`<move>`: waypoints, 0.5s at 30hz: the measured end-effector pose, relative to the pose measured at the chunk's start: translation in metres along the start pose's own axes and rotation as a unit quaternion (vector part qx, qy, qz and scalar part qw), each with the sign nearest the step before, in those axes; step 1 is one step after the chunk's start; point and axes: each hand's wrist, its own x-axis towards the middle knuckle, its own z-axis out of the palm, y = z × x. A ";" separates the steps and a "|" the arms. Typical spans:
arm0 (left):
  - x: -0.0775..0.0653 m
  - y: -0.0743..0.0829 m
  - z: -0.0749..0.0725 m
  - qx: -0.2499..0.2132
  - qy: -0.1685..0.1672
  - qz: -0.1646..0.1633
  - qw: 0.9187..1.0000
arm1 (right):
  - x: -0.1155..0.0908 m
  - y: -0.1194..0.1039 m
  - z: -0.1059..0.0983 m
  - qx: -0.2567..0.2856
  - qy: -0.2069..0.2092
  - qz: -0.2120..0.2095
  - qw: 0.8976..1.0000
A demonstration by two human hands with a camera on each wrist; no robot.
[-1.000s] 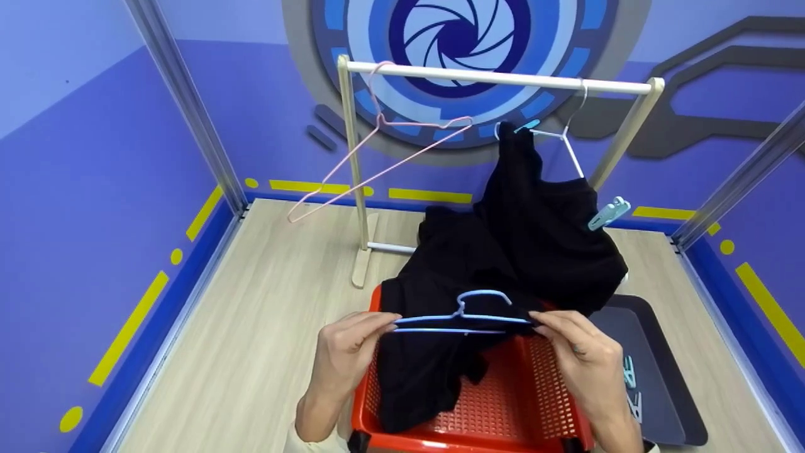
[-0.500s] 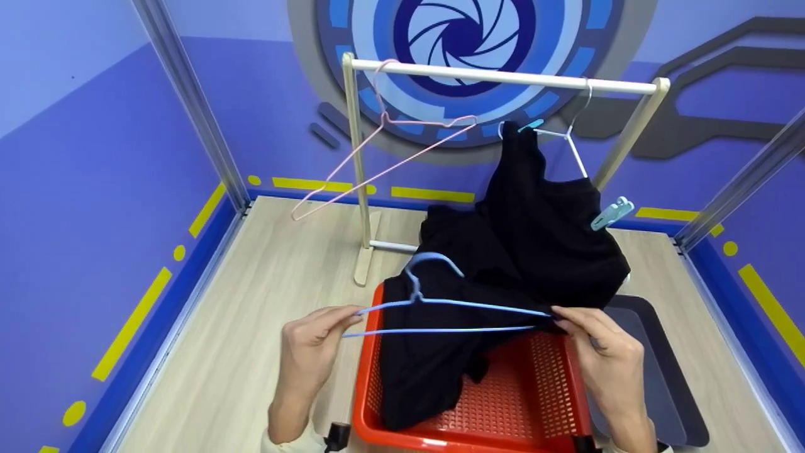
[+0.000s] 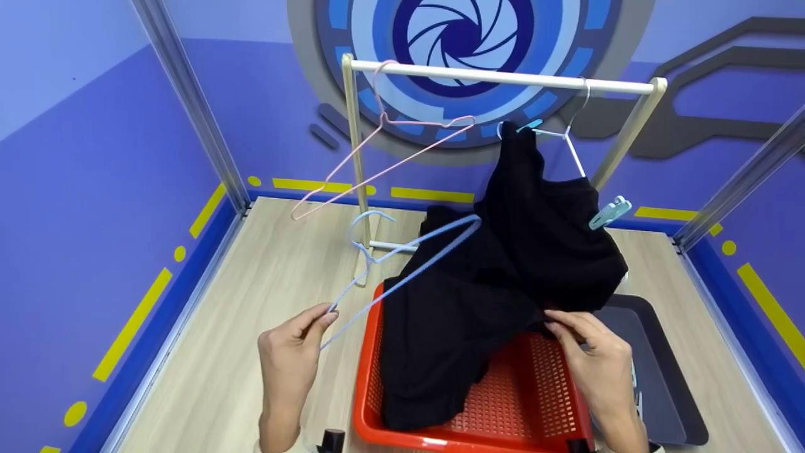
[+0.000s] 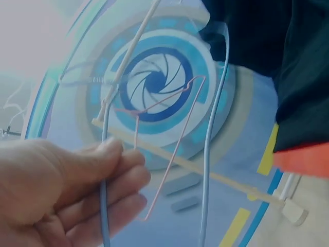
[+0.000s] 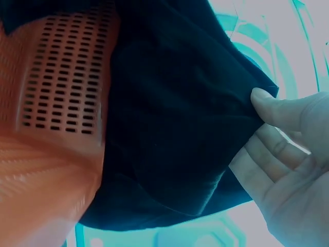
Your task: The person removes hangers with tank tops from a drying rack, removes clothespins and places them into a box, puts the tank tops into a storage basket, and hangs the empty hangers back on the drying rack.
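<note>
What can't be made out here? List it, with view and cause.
Head: far end of the red basket, mostly under the black cloth.
Head: pale things on the dark tray, mostly behind the right forearm.
Left wrist: near end of the blue hanger, cut off by the bottom edge.
Left wrist: upper-left background, lost in glare.

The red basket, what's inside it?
Black cloth lies in the left part of the red basket; its holed bottom shows beside that. Anything under the cloth is covered.
</note>
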 end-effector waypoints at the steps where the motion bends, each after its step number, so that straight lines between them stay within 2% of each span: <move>1: -0.001 0.001 0.002 0.001 -0.001 -0.015 1.000 | -0.001 -0.001 0.001 -0.001 -0.001 -0.003 1.000; 5: -0.006 0.003 0.009 0.006 -0.007 -0.084 0.996 | -0.003 -0.005 0.006 0.005 -0.007 -0.001 1.000; 9: -0.010 0.005 0.015 0.003 -0.011 -0.152 0.988 | -0.006 -0.010 0.014 0.021 -0.019 -0.010 1.000; 12: -0.012 0.006 0.021 -0.008 -0.003 -0.185 0.983 | -0.008 -0.015 0.020 0.032 -0.038 -0.020 0.999; 15: -0.014 0.007 0.026 -0.027 0.003 -0.202 0.979 | -0.009 -0.022 0.024 0.037 -0.056 -0.013 0.998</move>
